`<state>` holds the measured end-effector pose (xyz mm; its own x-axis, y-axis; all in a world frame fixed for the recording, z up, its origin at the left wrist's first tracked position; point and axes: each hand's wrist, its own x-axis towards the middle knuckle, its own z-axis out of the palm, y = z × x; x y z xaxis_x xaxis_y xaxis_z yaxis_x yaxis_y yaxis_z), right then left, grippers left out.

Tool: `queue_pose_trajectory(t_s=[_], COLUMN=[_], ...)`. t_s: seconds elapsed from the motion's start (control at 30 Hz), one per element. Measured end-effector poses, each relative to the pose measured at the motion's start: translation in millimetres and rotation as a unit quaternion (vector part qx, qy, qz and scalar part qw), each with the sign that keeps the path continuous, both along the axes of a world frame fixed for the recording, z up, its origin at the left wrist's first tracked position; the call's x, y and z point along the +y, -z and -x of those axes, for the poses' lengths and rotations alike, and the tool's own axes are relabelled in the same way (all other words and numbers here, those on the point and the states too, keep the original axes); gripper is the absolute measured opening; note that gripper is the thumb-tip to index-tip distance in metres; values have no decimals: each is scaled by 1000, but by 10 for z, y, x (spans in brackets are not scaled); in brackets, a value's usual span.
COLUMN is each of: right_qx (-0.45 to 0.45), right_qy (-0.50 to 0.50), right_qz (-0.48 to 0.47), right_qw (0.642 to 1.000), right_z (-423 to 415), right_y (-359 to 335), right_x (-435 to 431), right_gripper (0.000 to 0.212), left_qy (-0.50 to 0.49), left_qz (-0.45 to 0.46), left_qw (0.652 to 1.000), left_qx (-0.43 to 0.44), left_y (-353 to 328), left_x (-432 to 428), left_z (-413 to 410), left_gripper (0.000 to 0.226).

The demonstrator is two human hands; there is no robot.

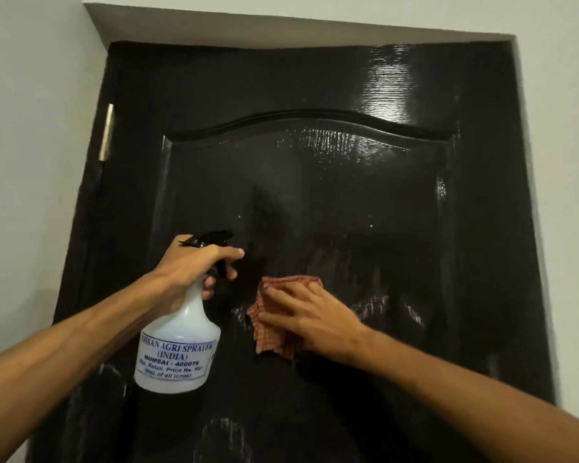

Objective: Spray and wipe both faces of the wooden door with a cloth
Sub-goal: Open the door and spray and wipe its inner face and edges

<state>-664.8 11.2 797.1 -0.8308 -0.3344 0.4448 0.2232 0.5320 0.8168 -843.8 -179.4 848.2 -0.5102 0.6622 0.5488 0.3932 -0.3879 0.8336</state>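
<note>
Bottle: our left hand (194,262) grips the spray bottle (178,349) left of the cloth.
Cloth: our right hand (308,315) presses the cloth (271,339) flat, fingers spread, mid-door (315,95).
Progress: we judge this face partly wiped; other face remains.

Our two forearms come in bare from the lower corners — no sleeves, no watch, no bands at the wrists behind either hand. Our left hand (194,262) and right hand (310,317) wear no gloves and no rings — the nails are short and plain.
</note>
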Motion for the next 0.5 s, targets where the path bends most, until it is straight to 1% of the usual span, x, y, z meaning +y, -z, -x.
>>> queue_pose_trajectory(t_s=[0.03,0.07,0.1,0.13,0.17,0.2,0.23,0.27,0.33,0.37,0.4,0.43,0.47,0.5], right_qx=[52,134,226,317,364,388,384,350,223,167,136,146,195,260], right_qy=[-10,-3,-2,5,19,32,32,20,-12,9,19,21,22,19], right_qz=[8,39,64,84,116,138,140,125,75,50,30,31,51,85], right_qw=[999,990,972,945,924,911,912,928,972,985,990,989,979,962], right_z=[-90,-278,-438,-626,-745,-850,-839,-834,-800,-876,-932,-1068,-1193,-1293], right_y=[-186,-455,-758,-1030,-1210,-1200,-1068,-807,-170,56,73,-53,-250,-494], right_x=[67,144,176,244,265,341,369,399,419,441,450,513,592,595], right_gripper=[62,60,56,53,54,55,57,60,63,67,71,72,67,59], left_qy=[8,20,24,31,35,43,50,56,65,73,76,83,88,92], left_qz=[3,2,-2,-2,-2,6,11,16,25,30,33,36,41,39], left_qw=[1000,1000,1000,1000,999,999,999,998,998,997,997,996,995,995], left_qx=[2,2,0,-1,0,1,0,-1,-5,-7,-7,-3,0,3], left_y=[30,28,31,28,22,47,66,98,148,168,168,169,164,139], left_x=[19,87,125,186,217,296,332,391,485,560,589,660,734,768], left_z=[-45,-137,-175,-249,-278,-358,-393,-464,-559,-653,-698,-790,-885,-945], left_gripper=[22,22,22,23,24,25,26,25,24,24,24,25,25,24])
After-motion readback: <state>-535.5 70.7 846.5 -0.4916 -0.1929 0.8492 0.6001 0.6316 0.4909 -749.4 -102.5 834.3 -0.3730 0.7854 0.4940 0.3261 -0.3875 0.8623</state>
